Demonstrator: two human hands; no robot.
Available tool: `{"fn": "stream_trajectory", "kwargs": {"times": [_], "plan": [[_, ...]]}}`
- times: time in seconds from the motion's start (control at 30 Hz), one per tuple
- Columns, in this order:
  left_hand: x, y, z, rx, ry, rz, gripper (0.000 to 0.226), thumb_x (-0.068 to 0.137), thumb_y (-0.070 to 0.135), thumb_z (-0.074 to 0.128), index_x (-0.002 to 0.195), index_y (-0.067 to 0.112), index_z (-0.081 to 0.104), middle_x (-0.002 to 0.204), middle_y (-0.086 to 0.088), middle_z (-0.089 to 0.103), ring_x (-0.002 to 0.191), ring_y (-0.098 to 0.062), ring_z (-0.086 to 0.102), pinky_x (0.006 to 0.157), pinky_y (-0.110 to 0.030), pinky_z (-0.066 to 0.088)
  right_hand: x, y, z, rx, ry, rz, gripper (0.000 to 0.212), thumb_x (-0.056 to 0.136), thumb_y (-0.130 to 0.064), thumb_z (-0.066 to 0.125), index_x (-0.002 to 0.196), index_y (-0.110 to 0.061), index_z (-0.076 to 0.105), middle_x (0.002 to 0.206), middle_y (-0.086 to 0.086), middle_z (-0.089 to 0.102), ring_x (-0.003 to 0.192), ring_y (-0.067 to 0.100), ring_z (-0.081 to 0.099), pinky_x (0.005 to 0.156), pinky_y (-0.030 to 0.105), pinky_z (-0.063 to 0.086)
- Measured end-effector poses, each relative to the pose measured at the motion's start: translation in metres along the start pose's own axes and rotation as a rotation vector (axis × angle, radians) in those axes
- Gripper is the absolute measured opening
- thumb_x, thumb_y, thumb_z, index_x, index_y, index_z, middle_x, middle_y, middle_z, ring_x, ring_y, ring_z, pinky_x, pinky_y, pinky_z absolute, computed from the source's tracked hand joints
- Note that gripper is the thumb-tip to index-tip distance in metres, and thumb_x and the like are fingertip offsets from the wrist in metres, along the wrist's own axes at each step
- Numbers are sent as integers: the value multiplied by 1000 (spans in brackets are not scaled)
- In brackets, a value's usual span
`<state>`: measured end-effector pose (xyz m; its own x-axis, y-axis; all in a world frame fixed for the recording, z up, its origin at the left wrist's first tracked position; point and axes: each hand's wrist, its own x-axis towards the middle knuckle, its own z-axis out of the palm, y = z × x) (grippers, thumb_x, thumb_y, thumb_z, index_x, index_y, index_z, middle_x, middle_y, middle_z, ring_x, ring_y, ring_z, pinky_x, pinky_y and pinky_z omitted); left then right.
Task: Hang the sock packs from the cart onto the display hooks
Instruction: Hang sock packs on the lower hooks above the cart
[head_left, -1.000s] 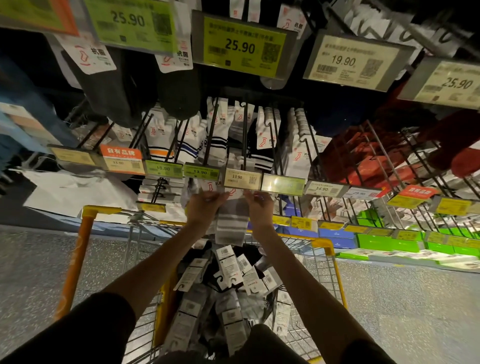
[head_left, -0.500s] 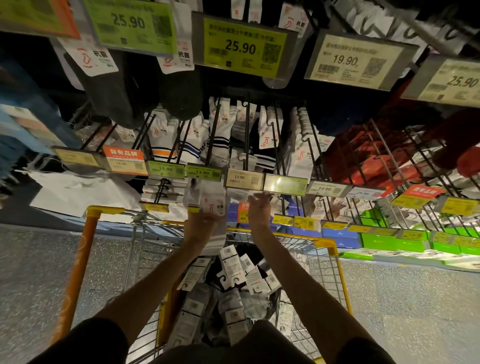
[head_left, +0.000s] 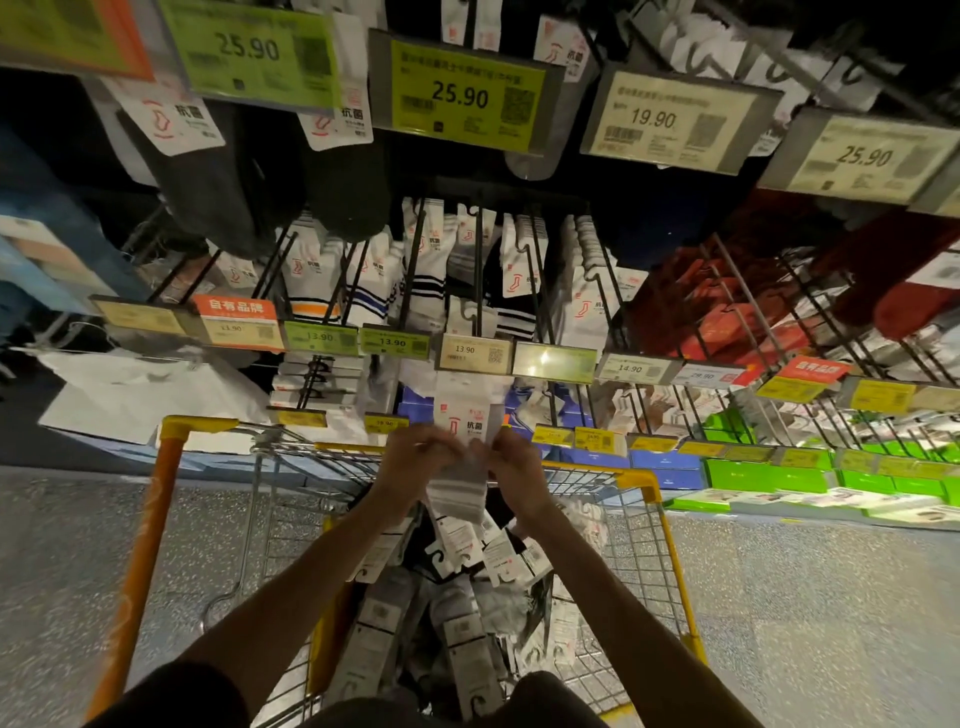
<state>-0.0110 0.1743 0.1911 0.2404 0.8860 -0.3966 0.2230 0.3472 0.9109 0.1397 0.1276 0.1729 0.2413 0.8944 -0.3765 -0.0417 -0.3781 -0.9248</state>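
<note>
1. Both hands are up over the cart (head_left: 597, 472), and between them sits one sock pack (head_left: 460, 483), its white header card pointing upward.
2. The left hand (head_left: 413, 460) has its fingers (head_left: 441, 448) curled onto the pack's left edge, pinching it. Blur hides the finer hold.
3. The right hand (head_left: 517, 470) pinches the opposite edge, its fingers closed on the pack too.
4. Just above the fingers hangs a 13.90 price tag (head_left: 475, 354). Beyond it the display hooks (head_left: 479, 260) carry white packs.
5. Below the fingers, loose sock packs (head_left: 460, 566) lie heaped in the cart.
</note>
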Motion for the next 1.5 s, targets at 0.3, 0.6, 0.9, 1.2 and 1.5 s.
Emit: {"fn": "stream_trajectory", "kwargs": {"times": [0.3, 0.6, 0.9, 1.2, 1.5], "plan": [[14, 22, 4, -163, 133, 35, 27, 74, -18, 69, 78, 10, 69, 90, 0, 72, 82, -14, 70, 69, -28, 60, 16, -21, 7, 137, 94, -24, 18, 94, -4, 59, 105, 10, 61, 91, 4, 73, 75, 11, 70, 68, 29, 59], [39, 23, 10, -29, 220, 63, 36, 75, -9, 69, 79, 27, 71, 92, 4, 73, 87, -21, 71, 75, -40, 61, 46, -25, 15, 110, 205, -11, 20, 93, -17, 64, 97, 3, 64, 93, 13, 72, 86, 28, 69, 82, 45, 57], [52, 25, 15, 32, 245, 69, 35, 74, -7, 72, 74, 28, 69, 92, 2, 72, 82, -7, 66, 74, -32, 59, 64, -22, 13, 97, 230, -39, 6, 93, -13, 64, 87, -15, 67, 90, 16, 71, 83, 31, 67, 83, 52, 55], [64, 26, 18, 112, 270, 60, 24, 80, -3, 66, 88, 20, 71, 96, 0, 70, 79, -8, 63, 66, -21, 53, 77, -23, 10, 53, 204, -21, 16, 92, -9, 62, 83, -20, 70, 86, 7, 71, 81, 20, 66, 78, 41, 55], [87, 28, 21, 255, 252, -36, 38, 93, 6, 58, 130, 8, 60, 128, -15, 64, 113, -31, 60, 85, -33, 48, 98, -19, 14, -35, 284, 34, 17, 98, -12, 49, 106, -10, 64, 105, 13, 67, 95, 23, 60, 84, 37, 49]]}}
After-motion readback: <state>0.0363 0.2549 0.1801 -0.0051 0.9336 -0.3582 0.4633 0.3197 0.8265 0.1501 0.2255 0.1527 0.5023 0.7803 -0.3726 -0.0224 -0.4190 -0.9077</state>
